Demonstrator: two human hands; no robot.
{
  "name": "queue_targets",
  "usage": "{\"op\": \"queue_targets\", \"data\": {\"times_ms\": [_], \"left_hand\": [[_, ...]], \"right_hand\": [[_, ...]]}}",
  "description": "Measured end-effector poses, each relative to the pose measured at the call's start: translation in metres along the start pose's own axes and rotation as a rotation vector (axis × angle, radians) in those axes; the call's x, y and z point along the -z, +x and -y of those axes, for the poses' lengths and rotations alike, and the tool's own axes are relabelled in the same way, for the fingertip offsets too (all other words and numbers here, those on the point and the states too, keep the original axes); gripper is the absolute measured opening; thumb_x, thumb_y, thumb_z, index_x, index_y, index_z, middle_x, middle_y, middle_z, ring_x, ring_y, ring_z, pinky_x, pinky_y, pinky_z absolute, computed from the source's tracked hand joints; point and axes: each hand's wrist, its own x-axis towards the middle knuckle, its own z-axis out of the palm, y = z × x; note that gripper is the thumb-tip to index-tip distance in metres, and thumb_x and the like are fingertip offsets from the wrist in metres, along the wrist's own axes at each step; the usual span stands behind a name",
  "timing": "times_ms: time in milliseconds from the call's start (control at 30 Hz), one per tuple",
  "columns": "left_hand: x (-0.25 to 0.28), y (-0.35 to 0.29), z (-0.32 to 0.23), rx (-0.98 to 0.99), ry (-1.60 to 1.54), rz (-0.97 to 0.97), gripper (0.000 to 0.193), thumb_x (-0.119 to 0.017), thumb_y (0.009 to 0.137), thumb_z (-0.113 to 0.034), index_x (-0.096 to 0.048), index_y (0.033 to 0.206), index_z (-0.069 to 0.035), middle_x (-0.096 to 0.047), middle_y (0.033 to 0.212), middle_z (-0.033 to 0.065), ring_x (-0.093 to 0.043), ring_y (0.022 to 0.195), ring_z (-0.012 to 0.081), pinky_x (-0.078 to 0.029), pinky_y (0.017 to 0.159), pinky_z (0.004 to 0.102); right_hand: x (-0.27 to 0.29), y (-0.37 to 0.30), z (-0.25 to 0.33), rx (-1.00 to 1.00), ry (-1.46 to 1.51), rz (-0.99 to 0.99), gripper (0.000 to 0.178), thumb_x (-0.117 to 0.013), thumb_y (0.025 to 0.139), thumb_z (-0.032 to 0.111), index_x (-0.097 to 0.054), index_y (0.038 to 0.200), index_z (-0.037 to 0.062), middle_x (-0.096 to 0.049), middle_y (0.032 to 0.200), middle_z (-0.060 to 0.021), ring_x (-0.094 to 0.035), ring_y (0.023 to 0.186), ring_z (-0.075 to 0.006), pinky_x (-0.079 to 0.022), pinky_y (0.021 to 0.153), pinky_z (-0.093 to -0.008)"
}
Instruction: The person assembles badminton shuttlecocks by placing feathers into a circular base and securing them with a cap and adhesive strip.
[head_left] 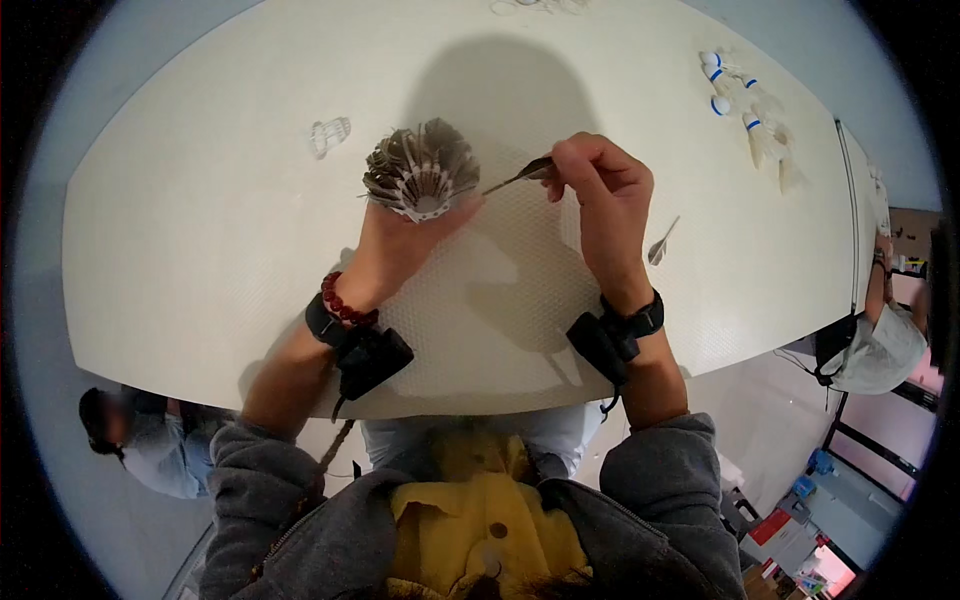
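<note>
Inside table edge (70, 280), hands (398, 245) (612, 195) apart, feather (526, 174) between.

The shuttlecock (422, 178) is hiding most fingers of my left hand (398, 245). My right hand (612, 190) is covering one end of the feather (520, 177); its thin tip is looking too small for me to tell whether it is touching my left thumb. At 12 o'clock, the top edge is cutting off pale rings (522, 6). At 2 o'clock, white shuttlecocks (719, 105) are blurring into the table (200, 200). At 3 o'clock, the dark rim is cutting off a person (880, 350).
</note>
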Motion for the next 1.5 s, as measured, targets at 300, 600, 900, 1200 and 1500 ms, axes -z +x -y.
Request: {"op": "queue_targets", "data": {"times_ms": [300,600,900,1200,1500], "left_hand": [[0.0,0.005,0.012,-0.115,-0.104,-0.15,0.028,-0.069,0.081,-0.002,-0.057,0.105,0.001,-0.064,0.099,0.0061,-0.059,0.09,0.0122,-0.049,0.079,0.0274],[-0.002,-0.001,0.008,-0.228,0.254,-0.114,0.03,-0.071,0.079,-0.002,-0.058,0.106,0.0,-0.065,0.097,0.0061,-0.061,0.088,0.0125,-0.05,0.076,0.0271],[-0.005,-0.001,-0.002,-0.018,-0.271,-0.058,0.008,-0.06,0.089,-0.011,-0.059,0.088,-0.004,-0.056,0.082,-0.0007,-0.049,0.074,0.0084,-0.04,0.066,0.0243],[-0.001,0.001,-0.004,-0.069,-0.064,0.055,0.025,-0.057,0.092,-0.018,-0.056,0.111,-0.003,-0.059,0.104,0.0056,-0.055,0.089,0.013,-0.046,0.086,0.029],[0.005,-0.002,0.022,0.025,-0.3,-0.076,0.031,-0.071,0.079,-0.004,-0.06,0.107,0.0,-0.066,0.104,0.0072,-0.063,0.091,0.014,-0.05,0.08,0.0276]], "right_hand": [[-0.001,0.007,0.014,-0.092,0.324,-0.067,0.023,-0.054,0.093,0.019,-0.062,0.098,-0.0018,-0.064,0.088,-0.0075,-0.061,0.079,-0.0157,-0.052,0.065,-0.0284],[-0.015,0.001,0.005,-0.151,-0.13,0.096,0.015,-0.067,0.084,0.009,-0.065,0.094,-0.0032,-0.067,0.082,-0.0076,-0.062,0.07,-0.0116,-0.05,0.06,-0.0242],[-0.025,-0.005,0.004,-0.198,0.129,-0.007,0.011,-0.067,0.085,0.009,-0.067,0.086,-0.0014,-0.066,0.076,-0.0057,-0.059,0.065,-0.0105,-0.048,0.06,-0.0223],[-0.02,-0.002,0.005,-0.111,-0.064,0.014,0.01,-0.069,0.082,0.01,-0.068,0.084,0.0001,-0.066,0.073,-0.0027,-0.058,0.063,-0.0075,-0.047,0.057,-0.0219],[-0.032,-0.009,0.008,-0.047,-0.155,0.039,0.011,-0.069,0.082,0.01,-0.067,0.085,-0.0005,-0.067,0.076,-0.004,-0.062,0.07,-0.0086,-0.05,0.062,-0.023]]}}
